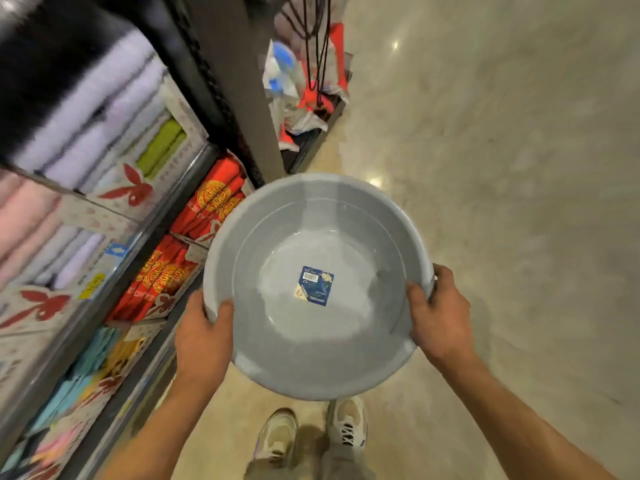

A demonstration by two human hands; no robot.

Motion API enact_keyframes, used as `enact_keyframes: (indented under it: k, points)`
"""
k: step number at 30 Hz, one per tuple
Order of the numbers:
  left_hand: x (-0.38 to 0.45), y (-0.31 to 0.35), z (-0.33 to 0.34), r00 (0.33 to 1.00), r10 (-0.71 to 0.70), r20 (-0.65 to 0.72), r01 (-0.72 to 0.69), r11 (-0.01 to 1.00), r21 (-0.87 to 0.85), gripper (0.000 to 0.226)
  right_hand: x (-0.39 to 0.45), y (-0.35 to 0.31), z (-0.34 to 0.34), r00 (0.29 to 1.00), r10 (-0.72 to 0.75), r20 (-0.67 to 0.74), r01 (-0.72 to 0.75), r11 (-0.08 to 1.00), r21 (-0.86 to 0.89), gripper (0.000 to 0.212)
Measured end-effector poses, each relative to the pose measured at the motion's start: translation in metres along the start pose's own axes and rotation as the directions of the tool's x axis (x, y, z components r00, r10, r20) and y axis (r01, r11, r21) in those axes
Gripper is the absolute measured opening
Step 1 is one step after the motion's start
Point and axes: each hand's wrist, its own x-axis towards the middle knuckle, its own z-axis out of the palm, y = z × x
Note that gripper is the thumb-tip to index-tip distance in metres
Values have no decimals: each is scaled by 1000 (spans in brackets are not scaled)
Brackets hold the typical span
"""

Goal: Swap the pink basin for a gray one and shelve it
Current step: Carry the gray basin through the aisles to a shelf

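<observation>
The person stands in a shop aisle and carries the gray basin [317, 285] in front of the body, above the floor [502, 168] and above the two shoes [311, 434]. The basin is held level, its mouth facing up, with a blue label [314, 285] stuck in the middle of its bottom. The left hand [204, 330] grips the rim on the basin's left side, thumb inside over the edge, the other fingers hidden under the rim. The right hand [440, 317] grips the rim on the basin's right side in the same way, with its fingers [441, 273] curled around the outside. Both hands sit on the half of the rim nearer to the body, so the basin reaches forward from them.

The shelf unit [162, 216], filled with folded towels [86, 109] and red packs [207, 206], stands just left of the basin, and the left hand is the nearer one to it. No pink basin is visible. I judge the swap is already made and only the shelving is left; the move will probably need a turn of the basin toward the left, but the free place for it is not in view.
</observation>
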Motion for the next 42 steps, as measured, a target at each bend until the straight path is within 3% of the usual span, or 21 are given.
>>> enact_keyframes:
  k: [8, 14, 21, 24, 30, 34, 42]
  points:
    - [-99, 201, -97, 974, 196, 113, -182, 975, -128, 22, -103, -100, -204, 985, -7, -173, 29, 992, 122, 28]
    - [-164, 328, -163, 905, 370, 208, -349, 928, -132, 11, -191, -153, -322, 938, 94, -334, 5, 960, 282, 15]
    - [-241, 419, -203, 780, 564, 271, -541, 826, -161, 14, -289, -165, -414, 837, 204, -507, 11, 921, 388, 7]
    - [-270, 443, -204, 697, 628, 347, -614, 772, -162, 12, -328, -159, -444, 769, 257, -586, 14, 909, 417, 15]
    - [-339, 491, -180, 536, 706, 462, -694, 681, -235, 19, -400, -126, -500, 653, 371, -660, 28, 859, 511, 4]
    - [-403, 517, -152, 411, 727, 550, -720, 629, -293, 20, -453, -91, -534, 547, 464, -697, 36, 819, 573, 14]
    - [-556, 554, -52, 107, 711, 695, -742, 523, -420, 18, -542, 2, -601, 248, 618, -746, 17, 767, 641, 10]
